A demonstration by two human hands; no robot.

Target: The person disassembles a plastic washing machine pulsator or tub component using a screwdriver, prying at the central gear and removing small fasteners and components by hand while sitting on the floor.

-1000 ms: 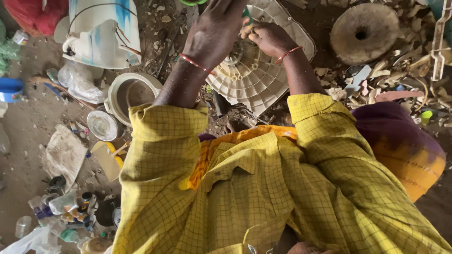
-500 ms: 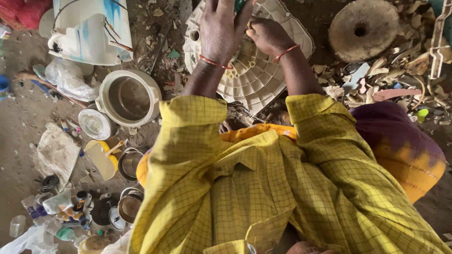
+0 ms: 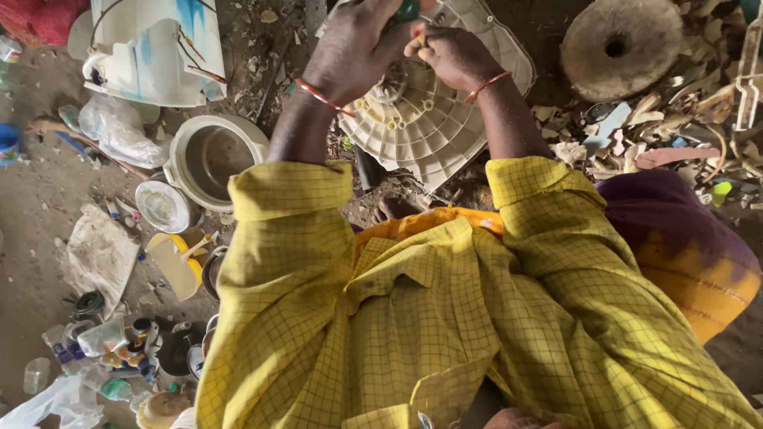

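Note:
A round, ribbed, cream plastic disc (image 3: 445, 131) lies on the dirt ground in front of me. Both my hands are over its centre hub. My left hand (image 3: 350, 52), with a red thread bracelet at the wrist, is closed around the green handle of a tool (image 3: 407, 9) at the top edge of the view. My right hand (image 3: 451, 54), also with a red bracelet, has its fingers pinched together right beside that handle, just above the hub. The tool's tip is hidden by my fingers. My yellow checked sleeves fill the lower view.
A white appliance housing (image 3: 151, 48) lies at the top left, with a round cream pot (image 3: 211, 155) and a lid (image 3: 159, 205) below it. A round stone disc with a hole (image 3: 620, 40) and scrap pieces (image 3: 699, 119) sit at right. Bottles and litter (image 3: 103, 342) lie at lower left.
Both hands stay on the disc's hub but have drifted toward the top of the view. The view has moved closer, and the pot and housing sit further right.

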